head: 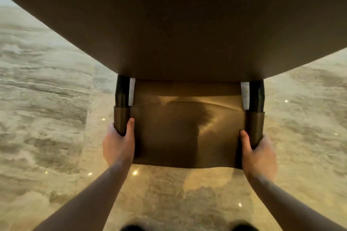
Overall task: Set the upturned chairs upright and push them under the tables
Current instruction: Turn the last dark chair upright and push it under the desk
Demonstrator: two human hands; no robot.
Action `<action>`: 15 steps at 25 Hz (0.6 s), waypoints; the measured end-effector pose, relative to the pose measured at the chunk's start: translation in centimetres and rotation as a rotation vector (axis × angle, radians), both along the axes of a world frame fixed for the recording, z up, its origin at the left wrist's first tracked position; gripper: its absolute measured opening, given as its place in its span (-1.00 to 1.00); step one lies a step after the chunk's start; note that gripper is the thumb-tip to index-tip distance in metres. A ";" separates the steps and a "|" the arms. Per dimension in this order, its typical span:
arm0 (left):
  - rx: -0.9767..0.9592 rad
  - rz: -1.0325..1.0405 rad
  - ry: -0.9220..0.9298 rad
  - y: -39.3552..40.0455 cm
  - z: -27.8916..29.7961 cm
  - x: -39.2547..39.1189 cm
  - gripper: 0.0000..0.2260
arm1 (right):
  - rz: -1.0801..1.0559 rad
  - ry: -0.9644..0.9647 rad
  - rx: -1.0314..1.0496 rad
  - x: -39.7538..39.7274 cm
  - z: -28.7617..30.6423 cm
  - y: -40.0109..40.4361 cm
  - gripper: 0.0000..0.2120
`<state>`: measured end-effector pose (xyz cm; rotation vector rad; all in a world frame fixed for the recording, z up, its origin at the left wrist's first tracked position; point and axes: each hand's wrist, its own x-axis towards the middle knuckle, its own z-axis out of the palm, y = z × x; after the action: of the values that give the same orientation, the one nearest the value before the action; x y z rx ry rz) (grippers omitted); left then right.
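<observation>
Chair (187, 133) upright, seat end tucked under table (169, 24) — backrest toward camera. L hand (119, 142) curled round left post, R hand (258, 153) round right post, thumbs on backrest. Marble floor (47, 99) around.

A glossy beige marble-veined floor (47, 99) spreads below, small bright light spots mirrored in it; two dark blurred shapes (131, 228) at the bottom edge, perhaps shoes.

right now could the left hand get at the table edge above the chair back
Probably yes: the left hand grips the chair back at its left post, and nothing lies between it and the table edge just ahead, though it would have to let go.
</observation>
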<state>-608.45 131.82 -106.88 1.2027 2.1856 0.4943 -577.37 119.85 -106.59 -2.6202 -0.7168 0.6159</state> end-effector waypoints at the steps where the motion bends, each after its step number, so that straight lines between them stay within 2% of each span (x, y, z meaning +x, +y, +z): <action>1: 0.018 -0.011 0.017 -0.1 -0.4 -0.2 -0.68 | 0.005 -0.023 0.012 0.0 -0.3 -0.1 -0.59; 6: -0.028 -0.102 -0.129 0.1 0.0 -1.5 -0.76 | 0.029 0.117 -0.058 1.0 0.7 0.0 -0.55; 11: -0.079 -0.146 -0.131 0.5 0.2 -1.9 -0.74 | -0.023 0.473 -0.131 2.7 2.5 1.1 -0.67; 13: -0.083 -0.168 -0.079 0.7 0.3 -1.8 -0.67 | 0.009 0.487 -0.178 3.1 3.1 1.5 -0.65; 15: -0.121 -0.188 -0.064 1.0 0.6 -1.9 -0.63 | 0.079 0.416 -0.253 2.9 3.7 1.7 -0.65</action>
<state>-610.38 132.82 -106.26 1.2925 1.9945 0.3126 -574.47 121.57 -102.91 -2.5579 -0.6442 1.3021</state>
